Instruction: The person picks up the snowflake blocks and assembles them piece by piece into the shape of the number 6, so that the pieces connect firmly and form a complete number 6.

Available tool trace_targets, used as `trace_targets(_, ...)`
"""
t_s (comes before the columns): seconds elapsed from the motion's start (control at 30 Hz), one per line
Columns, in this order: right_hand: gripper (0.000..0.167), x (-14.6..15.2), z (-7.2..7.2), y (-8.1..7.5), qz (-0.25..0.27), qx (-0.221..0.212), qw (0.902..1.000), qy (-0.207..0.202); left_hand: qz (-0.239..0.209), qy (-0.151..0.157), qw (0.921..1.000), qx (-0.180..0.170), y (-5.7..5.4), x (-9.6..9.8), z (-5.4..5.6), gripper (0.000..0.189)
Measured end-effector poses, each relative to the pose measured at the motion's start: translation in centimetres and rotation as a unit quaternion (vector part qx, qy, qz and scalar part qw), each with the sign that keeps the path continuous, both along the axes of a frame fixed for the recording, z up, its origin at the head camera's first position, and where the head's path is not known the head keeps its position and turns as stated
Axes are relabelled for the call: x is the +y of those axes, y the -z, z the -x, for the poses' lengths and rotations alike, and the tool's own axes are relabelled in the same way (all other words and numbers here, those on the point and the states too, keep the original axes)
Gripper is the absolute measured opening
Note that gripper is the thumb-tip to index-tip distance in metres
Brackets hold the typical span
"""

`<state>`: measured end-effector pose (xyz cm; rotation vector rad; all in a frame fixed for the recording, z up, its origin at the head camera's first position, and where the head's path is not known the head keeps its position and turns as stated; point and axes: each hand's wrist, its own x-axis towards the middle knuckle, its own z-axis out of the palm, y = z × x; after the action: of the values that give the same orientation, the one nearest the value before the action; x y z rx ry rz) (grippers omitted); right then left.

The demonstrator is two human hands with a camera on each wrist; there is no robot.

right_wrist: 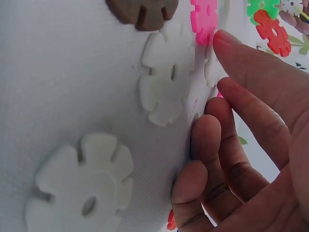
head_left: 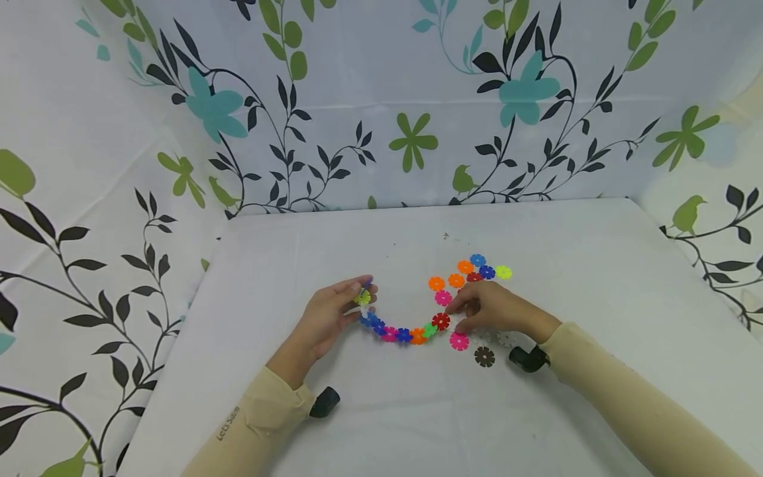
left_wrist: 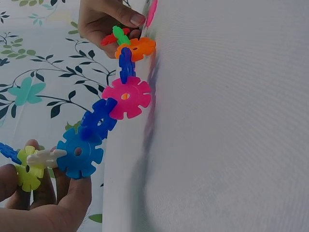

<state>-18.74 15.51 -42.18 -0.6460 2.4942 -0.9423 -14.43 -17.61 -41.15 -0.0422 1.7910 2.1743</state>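
Note:
A curved chain of slotted, flower-shaped plastic discs (head_left: 403, 335) hangs from my left hand (head_left: 334, 311), whose thumb and fingers grip its left end. Around that end are a yellow disc (left_wrist: 30, 169), a white disc (left_wrist: 46, 158) and a light blue disc (left_wrist: 79, 153). A red disc (head_left: 441, 321) is at the chain's right end, beside my right hand (head_left: 497, 308). Low over the loose discs, the right thumb and index finger stand apart with a white disc (right_wrist: 211, 67) between their tips. A loose pink disc (head_left: 459, 341) lies near the thumb tip.
A brown disc (head_left: 485, 357) and a white disc (head_left: 507, 338) lie on the white table (head_left: 357, 424) near the right wrist. Beyond the right hand is a group of loose discs, among them orange (head_left: 436, 283), blue (head_left: 487, 272) and yellow (head_left: 503, 272). A patterned curtain (head_left: 357, 99) stands behind.

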Motion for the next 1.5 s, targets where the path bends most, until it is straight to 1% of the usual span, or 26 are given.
trace_targets(0.13, 0.030, -0.2, -0.1, -0.1, -0.005, 0.006, 1.0000, 0.005, -0.003, -0.005, 1.0000, -0.004, 0.0, -0.2, 0.0, 0.042)
trace_targets(0.3, 0.027, -0.3, -0.1, 0.0, -0.010, 0.010, 0.9999, 0.004, 0.001, -0.014, 0.9998, -0.011, 0.1, -0.4, -0.1, 0.038)
trace_targets(0.43, 0.024, -0.2, 0.0, -0.1, -0.012, 0.010, 0.9999, 0.002, 0.000, -0.017, 0.9998, -0.007, 0.0, -0.4, -0.2, 0.038)
trace_targets(0.53, 0.021, -0.1, 0.2, -0.1, -0.014, 0.013, 0.9998, 0.006, -0.014, -0.013, 0.9998, 0.002, -0.1, -0.4, -0.3, 0.040)
trace_targets(0.67, 0.015, 0.3, 0.4, -0.3, -0.010, 0.031, 0.9994, 0.009, -0.025, -0.010, 0.9996, 0.010, -0.2, -0.3, -0.3, 0.041)
trace_targets(0.8, 0.011, 0.6, 0.7, -0.7, 0.005, 0.057, 0.9982, 0.019, -0.017, -0.006, 0.9997, 0.016, -0.3, 0.0, -0.3, 0.042)
trace_targets(0.97, 0.023, 0.7, 1.0, -1.7, 0.041, 0.094, 0.9930, 0.060, -0.015, -0.007, 0.9996, 0.025, -0.6, 0.5, -0.4, 0.040)
trace_targets(1.07, 0.025, 0.3, 1.0, -2.4, 0.077, 0.102, 0.9881, 0.085, -0.008, -0.012, 0.9994, 0.032, -0.8, 0.8, -0.5, 0.040)
trace_targets(1.13, 0.025, -0.1, 0.9, -2.9, 0.098, 0.105, 0.9851, 0.095, -0.003, -0.013, 0.9991, 0.040, -1.0, 1.0, -0.6, 0.041)
trace_targets(1.27, 0.024, -1.2, 0.6, -4.0, 0.138, 0.097, 0.9802, 0.103, -0.002, -0.008, 0.9986, 0.053, -1.3, 1.4, -0.8, 0.044)
trace_targets(1.4, 0.022, -2.5, 0.2, -4.9, 0.171, 0.087, 0.9765, 0.097, -0.009, -0.001, 0.9983, 0.058, -1.6, 1.7, -1.0, 0.045)
trace_targets(1.5, 0.021, -3.6, 0.0, -5.5, 0.188, 0.091, 0.9740, 0.088, -0.010, -0.001, 0.9982, 0.059, -1.7, 1.9, -1.0, 0.044)
